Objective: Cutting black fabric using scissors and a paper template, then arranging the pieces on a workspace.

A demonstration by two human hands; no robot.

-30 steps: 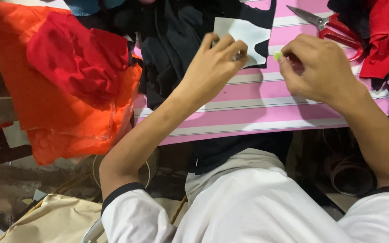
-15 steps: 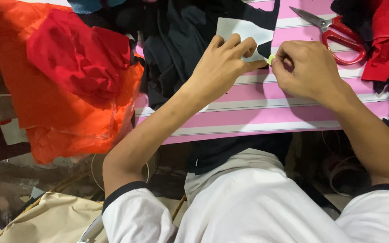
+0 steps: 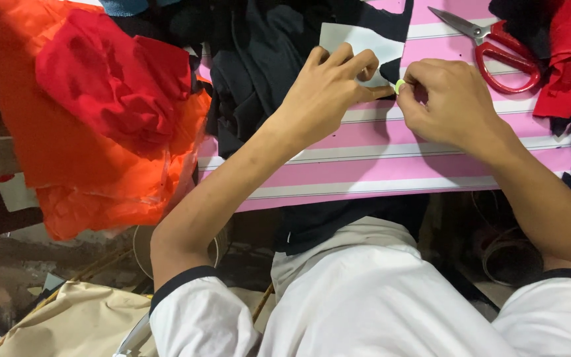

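Yellow-green chalk (image 3: 399,86) in right hand (image 3: 445,106)

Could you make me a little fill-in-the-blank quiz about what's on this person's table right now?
1. The scissors at the top right have ____ handles.
2. The left hand presses on a pale card lying on ____ fabric.
3. The right hand pinches a small ____ piece.
4. The table is ____ with pale stripes.

Missing words: red; black; yellow-green; pink
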